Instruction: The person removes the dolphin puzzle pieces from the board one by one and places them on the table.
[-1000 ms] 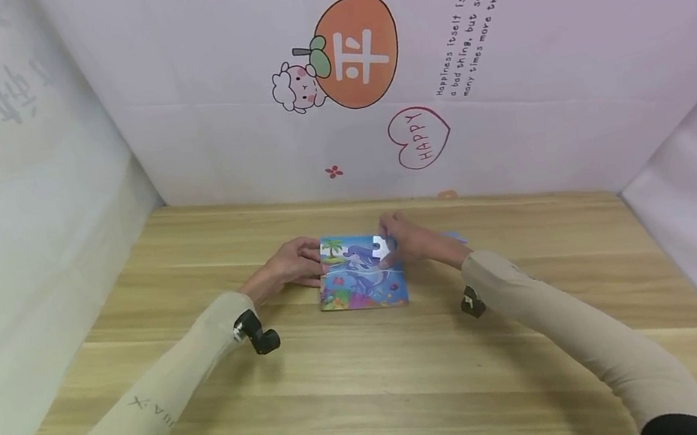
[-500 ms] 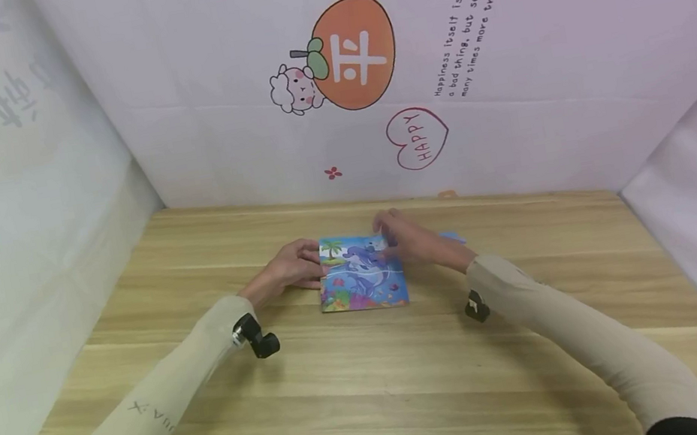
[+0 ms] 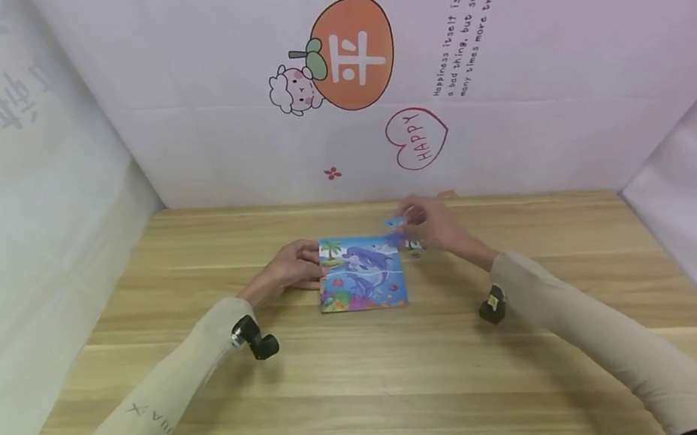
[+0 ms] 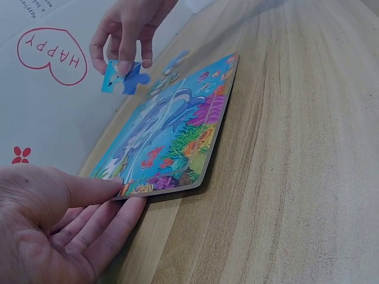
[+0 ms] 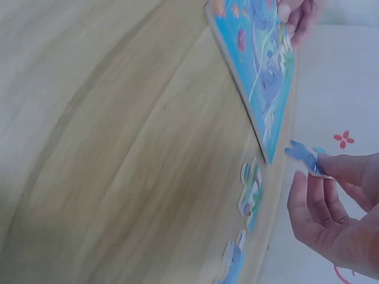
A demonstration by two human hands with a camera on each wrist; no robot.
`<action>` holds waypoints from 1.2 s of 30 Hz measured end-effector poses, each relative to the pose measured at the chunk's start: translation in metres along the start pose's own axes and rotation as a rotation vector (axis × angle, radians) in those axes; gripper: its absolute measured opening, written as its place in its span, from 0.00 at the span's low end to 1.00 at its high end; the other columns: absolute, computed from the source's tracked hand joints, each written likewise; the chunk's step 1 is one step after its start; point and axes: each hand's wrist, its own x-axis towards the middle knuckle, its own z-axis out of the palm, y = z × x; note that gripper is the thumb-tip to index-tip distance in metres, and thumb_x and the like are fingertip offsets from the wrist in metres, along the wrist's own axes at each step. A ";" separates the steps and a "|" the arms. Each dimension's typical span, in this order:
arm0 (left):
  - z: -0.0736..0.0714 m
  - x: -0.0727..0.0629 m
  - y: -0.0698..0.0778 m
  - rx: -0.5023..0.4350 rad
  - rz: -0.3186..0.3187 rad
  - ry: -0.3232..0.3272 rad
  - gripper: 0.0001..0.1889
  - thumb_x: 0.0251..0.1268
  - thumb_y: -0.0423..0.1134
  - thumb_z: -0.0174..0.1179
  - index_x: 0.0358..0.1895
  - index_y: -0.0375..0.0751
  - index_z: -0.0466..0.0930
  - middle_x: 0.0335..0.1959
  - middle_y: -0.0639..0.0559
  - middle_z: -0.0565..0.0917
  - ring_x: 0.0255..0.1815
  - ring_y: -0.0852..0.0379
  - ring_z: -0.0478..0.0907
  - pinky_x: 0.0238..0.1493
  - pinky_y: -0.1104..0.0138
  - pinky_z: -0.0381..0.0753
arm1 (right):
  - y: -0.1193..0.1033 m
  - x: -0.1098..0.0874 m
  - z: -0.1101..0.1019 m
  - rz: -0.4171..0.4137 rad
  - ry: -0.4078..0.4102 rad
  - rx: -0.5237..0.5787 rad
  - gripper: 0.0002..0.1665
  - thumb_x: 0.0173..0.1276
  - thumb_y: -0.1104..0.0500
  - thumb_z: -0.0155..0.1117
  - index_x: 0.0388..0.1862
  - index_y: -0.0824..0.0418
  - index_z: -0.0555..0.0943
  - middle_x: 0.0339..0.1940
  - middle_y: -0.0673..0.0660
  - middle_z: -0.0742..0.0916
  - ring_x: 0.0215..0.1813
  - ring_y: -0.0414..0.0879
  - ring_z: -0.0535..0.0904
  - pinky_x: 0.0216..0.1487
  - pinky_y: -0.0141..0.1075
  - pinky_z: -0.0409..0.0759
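My left hand [image 3: 296,264] grips the left edge of a dolphin puzzle board [image 3: 363,287], thumb on top and fingers against its edge and underside, as the left wrist view [image 4: 166,136] shows. The board lies on the table with a dolphin, a palm tree and coral pictured on it. Beyond its upper right corner, my right hand [image 3: 433,223] pinches a blue puzzle piece [image 4: 127,77] between thumb and fingers. That piece is raised and apart from the board; in the right wrist view the piece [image 5: 308,158] is partly behind the thumb.
Loose puzzle pieces lie right of the board, among them one piece [image 5: 251,195] close to its corner and a blue piece [image 5: 234,260] farther off. A printed white cloth wall [image 3: 229,153] stands behind the wooden table [image 3: 377,395].
My right hand has moved right, off the board's upper right area, and now holds the blue puzzle piece clear of it. The left hand has stayed on the board's left edge.
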 end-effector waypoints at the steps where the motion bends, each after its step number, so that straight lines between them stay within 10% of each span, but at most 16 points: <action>1: 0.000 0.000 0.000 0.004 0.002 0.000 0.36 0.70 0.24 0.64 0.79 0.30 0.58 0.65 0.32 0.71 0.50 0.47 0.83 0.50 0.63 0.94 | 0.002 -0.001 -0.003 -0.011 0.004 0.001 0.17 0.71 0.70 0.68 0.56 0.73 0.80 0.51 0.74 0.86 0.55 0.68 0.84 0.65 0.60 0.84; 9: 0.000 0.002 0.001 0.024 0.013 0.006 0.36 0.71 0.25 0.64 0.78 0.30 0.59 0.65 0.32 0.72 0.50 0.48 0.84 0.48 0.64 0.94 | 0.013 -0.010 -0.030 -0.029 0.021 -0.010 0.18 0.72 0.71 0.67 0.58 0.76 0.82 0.51 0.74 0.88 0.52 0.69 0.86 0.57 0.58 0.90; 20: 0.000 -0.001 0.002 0.028 0.006 0.014 0.36 0.71 0.25 0.64 0.78 0.31 0.59 0.66 0.31 0.71 0.50 0.48 0.84 0.49 0.64 0.94 | 0.029 -0.028 -0.074 0.125 0.022 -0.071 0.20 0.73 0.65 0.69 0.58 0.75 0.77 0.53 0.77 0.85 0.53 0.66 0.84 0.42 0.26 0.89; 27: 0.000 -0.002 -0.003 0.010 -0.009 0.016 0.37 0.70 0.25 0.64 0.78 0.31 0.59 0.67 0.32 0.71 0.49 0.49 0.84 0.49 0.63 0.94 | 0.047 -0.036 -0.098 0.222 -0.047 -0.040 0.22 0.73 0.68 0.68 0.59 0.80 0.75 0.52 0.82 0.84 0.40 0.53 0.89 0.43 0.40 0.95; 36: 0.000 -0.005 -0.002 0.010 0.004 0.010 0.37 0.70 0.25 0.65 0.79 0.31 0.59 0.66 0.33 0.71 0.52 0.47 0.84 0.50 0.64 0.93 | 0.056 -0.047 -0.120 0.256 -0.132 -0.238 0.20 0.68 0.65 0.73 0.51 0.79 0.78 0.41 0.74 0.88 0.41 0.56 0.86 0.37 0.30 0.82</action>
